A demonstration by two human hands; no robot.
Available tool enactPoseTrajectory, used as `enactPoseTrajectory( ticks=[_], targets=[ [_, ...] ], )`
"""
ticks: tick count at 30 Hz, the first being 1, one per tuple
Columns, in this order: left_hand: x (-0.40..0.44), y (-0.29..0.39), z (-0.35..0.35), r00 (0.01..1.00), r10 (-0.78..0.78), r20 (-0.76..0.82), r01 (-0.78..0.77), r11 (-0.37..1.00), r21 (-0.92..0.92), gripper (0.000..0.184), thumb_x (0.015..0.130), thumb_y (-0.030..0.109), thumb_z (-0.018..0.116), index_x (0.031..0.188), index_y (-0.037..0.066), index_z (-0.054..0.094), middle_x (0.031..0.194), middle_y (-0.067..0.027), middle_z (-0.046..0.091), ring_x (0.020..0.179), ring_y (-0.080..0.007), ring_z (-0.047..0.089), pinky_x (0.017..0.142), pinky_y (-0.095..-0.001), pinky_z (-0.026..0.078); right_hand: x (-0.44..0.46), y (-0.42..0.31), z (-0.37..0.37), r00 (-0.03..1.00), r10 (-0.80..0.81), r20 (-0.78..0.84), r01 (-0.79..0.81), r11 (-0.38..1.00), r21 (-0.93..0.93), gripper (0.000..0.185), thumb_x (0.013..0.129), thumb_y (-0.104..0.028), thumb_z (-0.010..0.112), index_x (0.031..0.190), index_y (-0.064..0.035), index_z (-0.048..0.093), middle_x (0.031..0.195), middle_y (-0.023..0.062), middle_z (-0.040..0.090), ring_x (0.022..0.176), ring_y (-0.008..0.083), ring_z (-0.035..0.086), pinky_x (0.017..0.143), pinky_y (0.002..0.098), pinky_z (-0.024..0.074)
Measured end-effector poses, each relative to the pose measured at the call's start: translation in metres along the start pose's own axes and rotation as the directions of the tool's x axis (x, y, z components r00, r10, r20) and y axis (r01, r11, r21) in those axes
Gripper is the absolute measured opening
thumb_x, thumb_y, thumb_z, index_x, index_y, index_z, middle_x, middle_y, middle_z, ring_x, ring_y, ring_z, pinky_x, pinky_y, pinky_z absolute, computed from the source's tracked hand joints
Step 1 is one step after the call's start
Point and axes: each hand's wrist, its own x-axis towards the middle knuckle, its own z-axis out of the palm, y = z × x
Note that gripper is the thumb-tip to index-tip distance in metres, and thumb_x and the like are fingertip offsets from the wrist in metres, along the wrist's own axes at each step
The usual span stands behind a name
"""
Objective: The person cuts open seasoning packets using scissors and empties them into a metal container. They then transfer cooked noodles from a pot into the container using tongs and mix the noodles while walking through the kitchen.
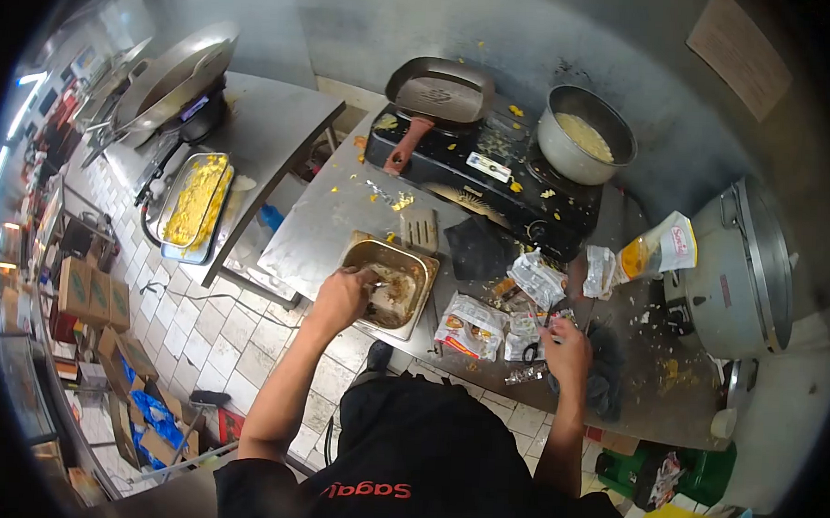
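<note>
With the brown-stained rectangular metal pan (421, 282) as the centre of the dial and twelve o'clock away from the person, the left hand (342, 297) sits between eight and nine, its fingers bent in over the rim; whether they grasp anything I cannot tell. The pan is at the near edge of the grey steel table (310, 222). Between three and four o'clock, the right hand (567, 347) curls at crumpled silver-and-white packets (539, 281) (a small dark loop (529, 352) shows just beside it), its grip also unclear. A white, red-printed packet (470, 324) lies between pan and right hand. Toward one o'clock, the black, food-spattered stove (437, 167) carries a dark square grill pan (431, 95) and a round grey metal pot (568, 155).
</note>
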Motion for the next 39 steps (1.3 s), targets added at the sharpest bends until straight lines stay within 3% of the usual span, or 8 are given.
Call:
enactPoseTrajectory(
  ticks=[3, 7, 24, 26, 30, 33, 36, 39],
  targets=[
    [-0.001, 0.004, 0.005, 0.999, -0.031, 0.008, 0.031, 0.999, -0.014, 0.035, 0.073, 0.001, 0.057, 0.106, 0.007, 0.067, 0.087, -0.0235, 0.066, 0.087, -0.0411, 0.063, 0.08, -0.0482, 0.052, -0.006, -0.089, 0.02, 0.869, -0.488, -0.078, 0.48, 0.798, 0.365, 0.041, 0.078, -0.02, 0.077, 0.112, -0.0012, 0.065, 0.104, 0.0143, 0.069, 0.096, 0.0293, 0.066, 0.087, 0.0399, 0.0503],
    [0.003, 0.003, 0.006, 0.992, 0.128, 0.008, -0.127, 0.988, -0.093, 0.031, 0.076, 0.003, 0.062, 0.107, 0.006, 0.065, 0.085, -0.0221, 0.066, 0.087, -0.0412, 0.062, 0.08, -0.0478, 0.051, -0.006, -0.183, 0.085, 0.587, -0.784, -0.203, 0.803, 0.532, 0.268, 0.034, 0.079, -0.02, 0.073, 0.109, -0.0052, 0.066, 0.096, 0.0122, 0.07, 0.094, 0.032, 0.064, 0.083, 0.0413, 0.0504],
    [-0.007, -0.012, -0.004, 0.988, 0.09, -0.123, -0.125, 0.939, -0.32, 0.02, 0.083, -0.006, 0.055, 0.1, 0.003, 0.054, 0.092, -0.019, 0.059, 0.086, -0.0426, 0.06, 0.07, -0.0477, 0.049, 0.026, -0.202, 0.126, 0.712, -0.665, 0.227, 0.633, 0.747, 0.204, 0.014, 0.08, -0.018, 0.068, 0.09, -0.0094, 0.073, 0.089, 0.0129, 0.069, 0.089, 0.0327, 0.065, 0.079, 0.0392, 0.0505],
    [-0.006, -0.011, -0.002, 0.988, 0.105, -0.109, -0.135, 0.939, -0.315, 0.02, 0.083, -0.006, 0.054, 0.101, 0.004, 0.054, 0.093, -0.019, 0.058, 0.086, -0.0429, 0.059, 0.07, -0.0482, 0.049, 0.026, -0.201, 0.125, 0.604, -0.695, 0.39, 0.662, 0.71, 0.239, 0.015, 0.081, -0.022, 0.068, 0.09, -0.0113, 0.074, 0.088, 0.013, 0.069, 0.088, 0.0325, 0.065, 0.078, 0.0404, 0.0506],
    [0.0, -0.01, 0.002, 0.985, 0.121, -0.125, -0.156, 0.93, -0.332, 0.02, 0.084, -0.005, 0.055, 0.101, 0.004, 0.055, 0.094, -0.0188, 0.058, 0.087, -0.0431, 0.059, 0.07, -0.0484, 0.05, 0.033, -0.198, 0.133, 0.734, -0.662, 0.152, 0.655, 0.749, 0.1, 0.016, 0.081, -0.023, 0.069, 0.091, -0.0113, 0.074, 0.087, 0.0131, 0.068, 0.088, 0.0333, 0.065, 0.078, 0.0415, 0.0502],
    [0.0, -0.01, -0.001, 0.988, 0.113, -0.107, -0.142, 0.937, -0.32, 0.019, 0.084, -0.005, 0.055, 0.101, 0.004, 0.055, 0.093, -0.0188, 0.058, 0.087, -0.0431, 0.059, 0.07, -0.0482, 0.05, 0.03, -0.194, 0.14, 0.533, -0.782, 0.323, 0.75, 0.613, 0.248, 0.014, 0.082, -0.021, 0.064, 0.086, -0.0101, 0.072, 0.086, 0.0147, 0.068, 0.085, 0.0366, 0.065, 0.075, 0.0438, 0.0511],
    [0.004, -0.011, 0.001, 0.989, 0.096, -0.115, -0.129, 0.936, -0.328, 0.018, 0.084, -0.004, 0.056, 0.1, 0.004, 0.056, 0.092, -0.019, 0.058, 0.086, -0.0433, 0.059, 0.07, -0.048, 0.05, 0.038, -0.193, 0.141, 0.72, -0.671, 0.178, 0.66, 0.741, 0.125, 0.017, 0.082, -0.016, 0.067, 0.097, -0.009, 0.073, 0.089, 0.0149, 0.067, 0.09, 0.0335, 0.065, 0.079, 0.0423, 0.0503],
    [0.003, -0.013, 0.0, 0.989, 0.097, -0.109, -0.128, 0.936, -0.329, 0.017, 0.084, -0.004, 0.056, 0.1, 0.004, 0.056, 0.091, -0.0192, 0.059, 0.085, -0.0432, 0.06, 0.07, -0.0478, 0.05, 0.037, -0.189, 0.142, 0.509, -0.84, 0.186, 0.738, 0.537, 0.409, 0.015, 0.083, -0.011, 0.066, 0.095, -0.004, 0.071, 0.086, 0.0163, 0.068, 0.086, 0.0334, 0.066, 0.078, 0.0419, 0.0515]
  ],
)
